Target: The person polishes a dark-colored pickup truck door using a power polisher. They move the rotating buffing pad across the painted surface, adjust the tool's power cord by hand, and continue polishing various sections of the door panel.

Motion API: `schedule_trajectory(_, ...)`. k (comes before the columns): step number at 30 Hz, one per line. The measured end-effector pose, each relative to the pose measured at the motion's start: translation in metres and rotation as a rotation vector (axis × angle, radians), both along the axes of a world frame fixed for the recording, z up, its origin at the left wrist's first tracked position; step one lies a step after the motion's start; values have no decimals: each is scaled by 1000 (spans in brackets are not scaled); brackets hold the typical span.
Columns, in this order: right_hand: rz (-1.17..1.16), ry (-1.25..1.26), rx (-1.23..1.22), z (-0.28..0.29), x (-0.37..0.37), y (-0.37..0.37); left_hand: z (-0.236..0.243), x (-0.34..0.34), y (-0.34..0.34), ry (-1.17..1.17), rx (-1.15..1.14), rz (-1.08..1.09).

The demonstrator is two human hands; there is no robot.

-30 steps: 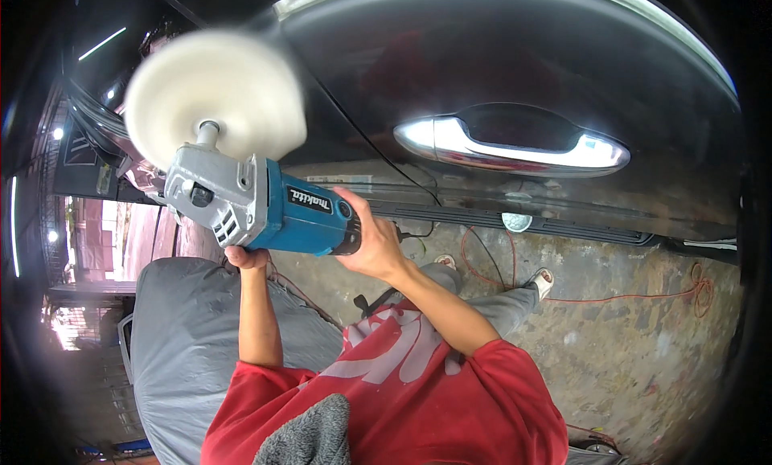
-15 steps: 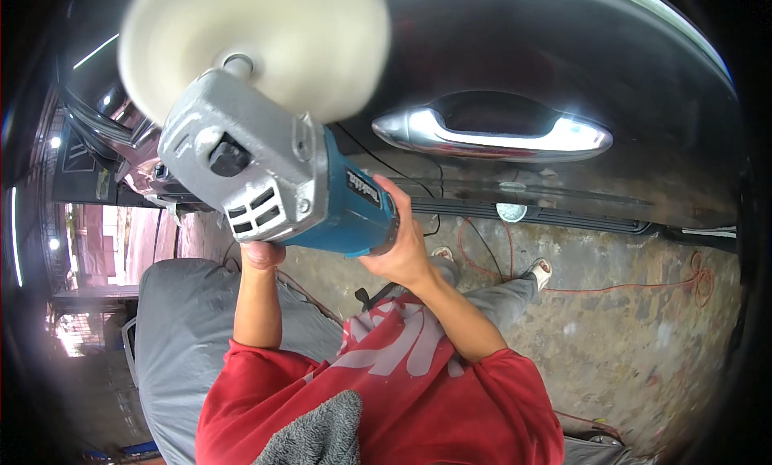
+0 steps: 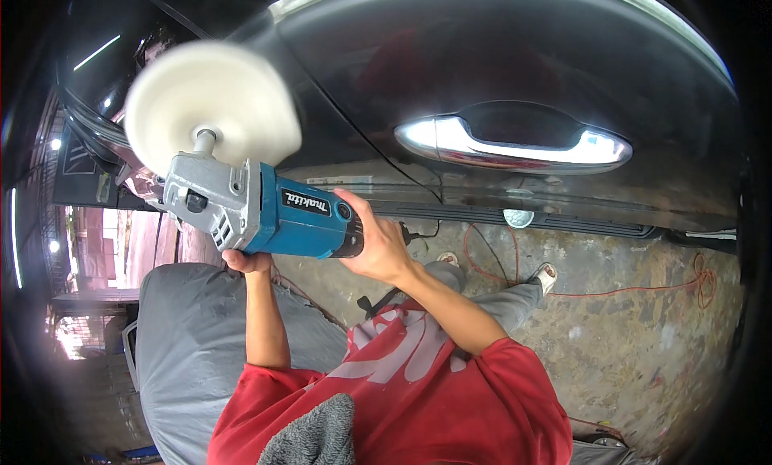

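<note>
Against the black car door (image 3: 515,71), both hands, left (image 3: 248,261) beneath and right (image 3: 378,244) wrapped, grip the polisher (image 3: 273,212), whose pad (image 3: 211,103) might burn paint if tilted.

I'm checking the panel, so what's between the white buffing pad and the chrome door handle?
In the head view, only bare glossy black car door lies between the buffing pad and the chrome handle, crossed by one thin dark panel seam.

left hand (image 3: 246,262) mostly hidden under polisher (image 3: 273,212) | pad (image 3: 211,105) blurred
</note>
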State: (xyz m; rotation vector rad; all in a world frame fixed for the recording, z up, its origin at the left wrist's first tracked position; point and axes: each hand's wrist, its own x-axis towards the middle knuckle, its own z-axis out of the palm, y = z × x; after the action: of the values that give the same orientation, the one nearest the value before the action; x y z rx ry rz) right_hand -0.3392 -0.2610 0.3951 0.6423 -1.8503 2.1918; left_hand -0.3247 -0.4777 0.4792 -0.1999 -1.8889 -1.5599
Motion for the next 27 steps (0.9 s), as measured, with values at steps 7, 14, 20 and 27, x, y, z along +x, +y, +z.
schedule_trajectory(7, -58, -6, -78, 6, 1, 33, 21, -2, 38, 20, -178, -151)
schedule_trajectory(14, -136, -48, -294, 11, 12, 75, 57, -5, 112, -44, -637, -333)
schedule_trajectory(20, -202, -31, -359, 10, 15, 93, 54, -12, 125, -75, -684, -384)
schedule_trajectory(27, -92, -47, -294, 5, 17, 71, 43, 5, 77, -103, -500, -217)
